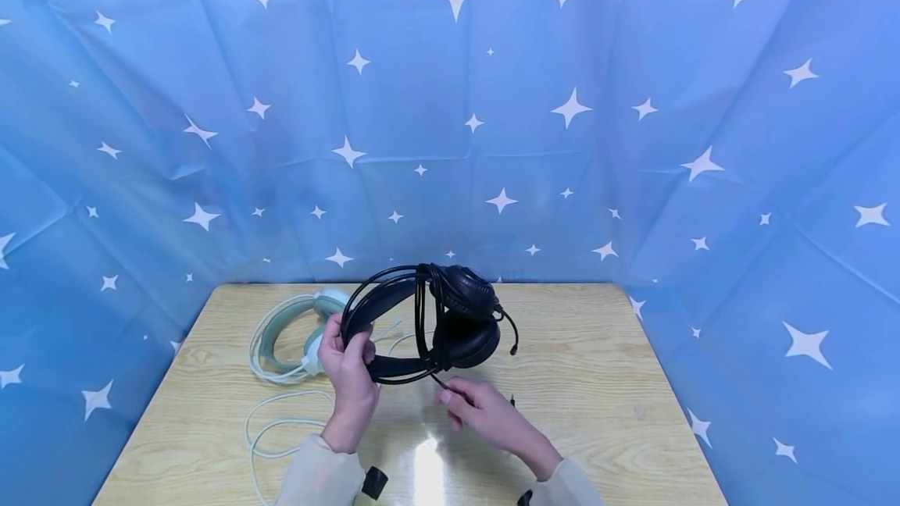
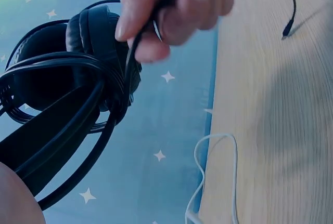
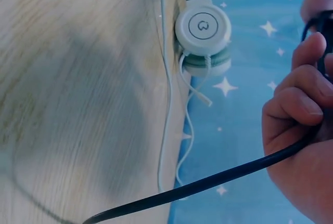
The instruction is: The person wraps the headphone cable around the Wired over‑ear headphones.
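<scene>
A black headset with padded ear cups and a short microphone boom is held up above the table. My left hand grips its headband at the left. Loops of black cable wrap around the headband and ear cups. With curled fingers, my right hand pinches a loose length of this cable below the ear cups. In the left wrist view, the right hand holds the cable close beside an ear cup. The cable's end with its plug hangs past the right hand.
A white and mint-green headset lies at the table's back left, partly behind my left hand. Its pale cable loops toward the front left. The wooden table meets a blue star-patterned curtain at the back and sides.
</scene>
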A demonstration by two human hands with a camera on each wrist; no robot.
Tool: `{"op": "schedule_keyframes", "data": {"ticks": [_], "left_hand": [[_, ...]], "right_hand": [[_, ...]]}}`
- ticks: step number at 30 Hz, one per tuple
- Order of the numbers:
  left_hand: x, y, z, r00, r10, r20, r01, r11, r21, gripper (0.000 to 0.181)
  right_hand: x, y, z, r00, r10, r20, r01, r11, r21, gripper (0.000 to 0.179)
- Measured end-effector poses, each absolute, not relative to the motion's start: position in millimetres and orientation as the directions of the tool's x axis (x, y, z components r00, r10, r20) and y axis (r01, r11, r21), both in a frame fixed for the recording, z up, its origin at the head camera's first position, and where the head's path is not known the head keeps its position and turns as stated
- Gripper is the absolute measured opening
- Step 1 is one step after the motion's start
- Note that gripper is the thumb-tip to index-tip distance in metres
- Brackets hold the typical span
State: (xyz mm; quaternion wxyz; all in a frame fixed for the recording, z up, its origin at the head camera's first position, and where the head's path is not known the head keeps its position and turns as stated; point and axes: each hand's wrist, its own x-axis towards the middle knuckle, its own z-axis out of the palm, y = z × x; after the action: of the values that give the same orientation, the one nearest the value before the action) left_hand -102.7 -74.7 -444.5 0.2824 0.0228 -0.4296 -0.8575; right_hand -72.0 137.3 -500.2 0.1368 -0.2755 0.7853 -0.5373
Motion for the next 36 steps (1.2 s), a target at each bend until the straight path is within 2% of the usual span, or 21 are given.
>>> {"op": "schedule_keyframes", "data": {"ticks": [6,11,15,29,36], "left_hand": [[-101,-77,-450,-0.821,-0.499,0.279,0.490,-0.363,0.792,0.029],[-102,-78,-456,-0.780,-0.502,0.373,0.530,-0.215,0.820,0.018],[-102,-79,-459,-0.765,-0.485,0.423,0.538,-0.121,0.834,0.022],[-100,-81,-464,-0.754,-0.429,0.497,0.532,0.044,0.845,0.023],[-100,-80,-467,-0.748,-0.403,0.528,0.553,0.062,0.831,0.027]], "right_hand": [[-71,141,-494,-0.824,-0.563,0.058,-0.260,0.285,-0.923,0.018],[-71,142,-491,-0.825,-0.562,0.066,-0.253,0.262,-0.931,0.019],[-71,145,-488,-0.825,-0.561,0.063,-0.248,0.261,-0.933,0.022],[-72,154,-478,-0.845,-0.533,0.043,-0.223,0.278,-0.934,0.027],[-72,156,-476,-0.848,-0.529,0.040,-0.212,0.269,-0.940,0.026]]}}
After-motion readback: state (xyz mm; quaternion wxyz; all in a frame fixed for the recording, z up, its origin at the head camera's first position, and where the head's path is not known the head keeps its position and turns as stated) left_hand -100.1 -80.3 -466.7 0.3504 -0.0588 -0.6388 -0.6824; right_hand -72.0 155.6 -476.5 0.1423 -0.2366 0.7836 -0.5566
